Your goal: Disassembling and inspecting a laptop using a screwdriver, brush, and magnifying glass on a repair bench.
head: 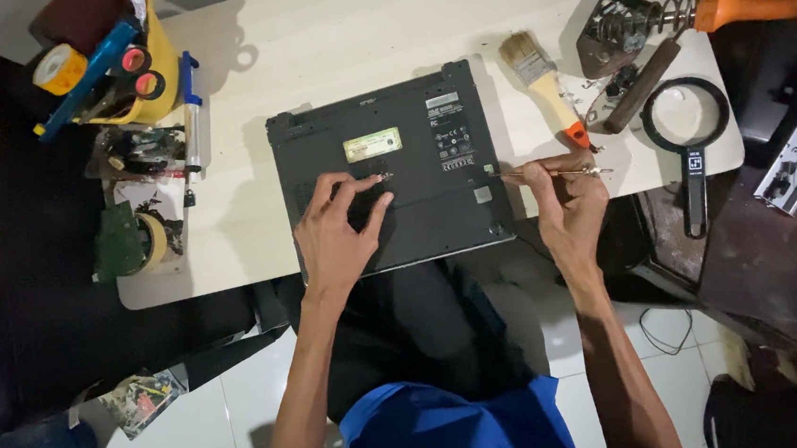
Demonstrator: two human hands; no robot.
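A dark laptop lies upside down on the white table, its base facing up with several labels. My left hand rests on the base near the front edge, fingertips pinching something small at a screw spot; I cannot tell what it is. My right hand hovers at the laptop's right edge, shut on a thin screwdriver whose tip points left toward the laptop's side.
A paintbrush, a soldering iron stand, a file and a magnifying glass lie at the table's right. A yellow holder with tools, tape rolls and a pen lie at the left. Dark clutter surrounds the table.
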